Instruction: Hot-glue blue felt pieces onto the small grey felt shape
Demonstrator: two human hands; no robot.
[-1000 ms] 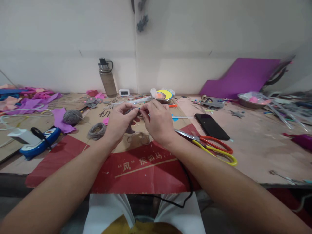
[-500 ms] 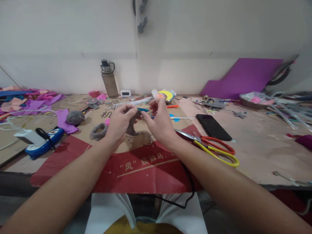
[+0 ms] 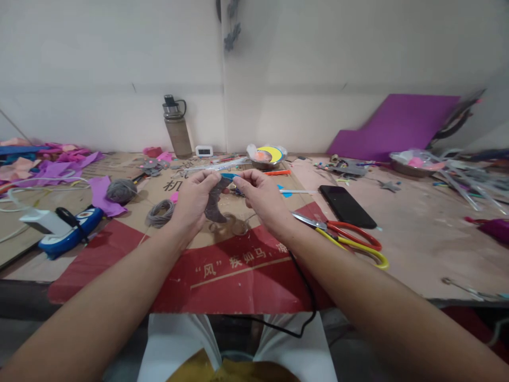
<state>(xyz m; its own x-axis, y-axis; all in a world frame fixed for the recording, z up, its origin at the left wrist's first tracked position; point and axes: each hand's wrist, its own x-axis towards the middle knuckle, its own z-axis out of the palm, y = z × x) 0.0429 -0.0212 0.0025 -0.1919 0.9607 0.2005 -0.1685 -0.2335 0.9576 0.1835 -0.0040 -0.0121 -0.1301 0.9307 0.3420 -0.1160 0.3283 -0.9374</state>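
Note:
My left hand (image 3: 194,199) is closed on a dark grey felt crescent (image 3: 214,208), whose curved tip hangs below the fingers. Along the crescent's top lies a blue felt piece (image 3: 228,175), spanning the small gap between my hands. My right hand (image 3: 263,197) pinches the right end of this blue piece between thumb and fingers. Both hands are raised over the cardboard, close together. The fingers partly hide the upper crescent, so I cannot tell whether the blue piece is joined to it.
Scissors (image 3: 338,233) and a black phone (image 3: 347,206) lie right of my right forearm. A grey yarn coil (image 3: 160,213) and yarn ball (image 3: 121,190) are at left, near a blue power strip (image 3: 71,233). A bottle (image 3: 177,130) and a bowl (image 3: 260,163) stand behind.
My right hand has lowered and its fingers have come together at the blue piece. More of the blue piece shows above the crescent. My left hand stays almost in place.

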